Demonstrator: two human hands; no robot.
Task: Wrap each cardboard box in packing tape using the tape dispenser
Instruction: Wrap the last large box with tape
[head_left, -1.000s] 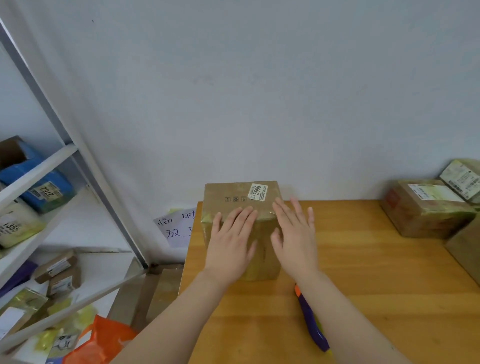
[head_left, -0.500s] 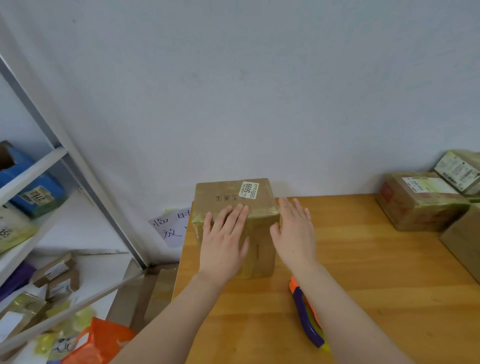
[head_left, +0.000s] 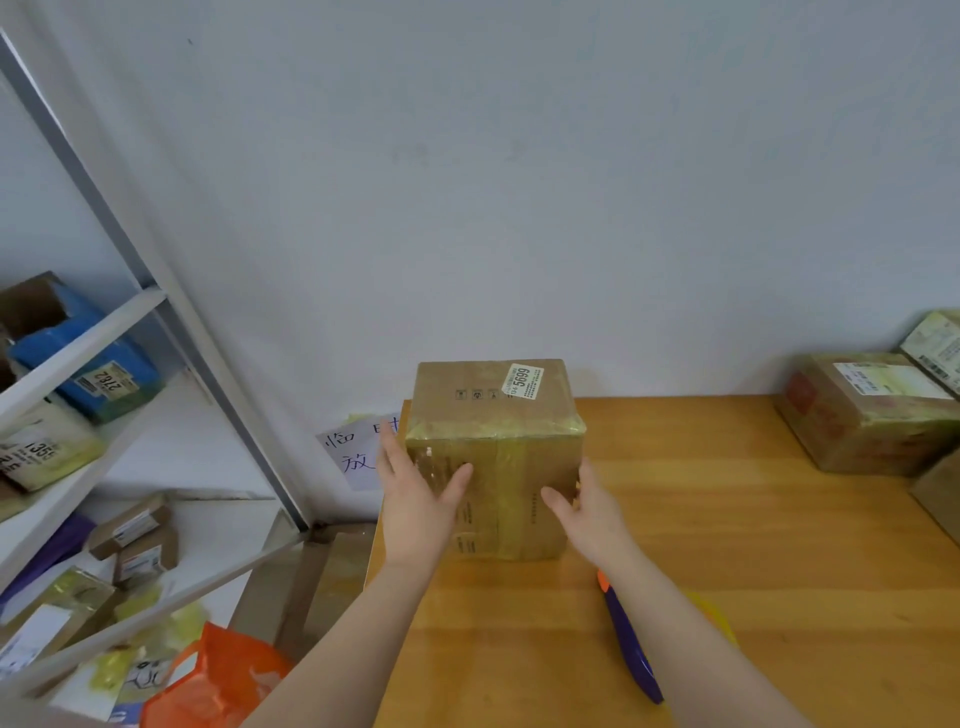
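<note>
Plain brown cardboard box (head_left: 519, 410), banded in glossy yellow-green tape, and there's a white label (head_left: 523, 381) with black digits. Honey-orange table (head_left: 753, 545), fine wood grain. The tape dispenser (head_left: 631, 649) shows purple, orange at the tip, yellow behind. On the shelf, a bright blue parcel (head_left: 104, 358); below, an orange bag (head_left: 218, 680).

Soft, even indoor light fills my head-camera feed, washing the pale wall (head_left: 519, 182) and leaving only faint shadows on the desk (head_left: 753, 519). Tape on the cardboard box (head_left: 498, 467) catches a dull glint. Wide-angle distortion slants the shelf frame (head_left: 210, 374); the corners look soft.
</note>
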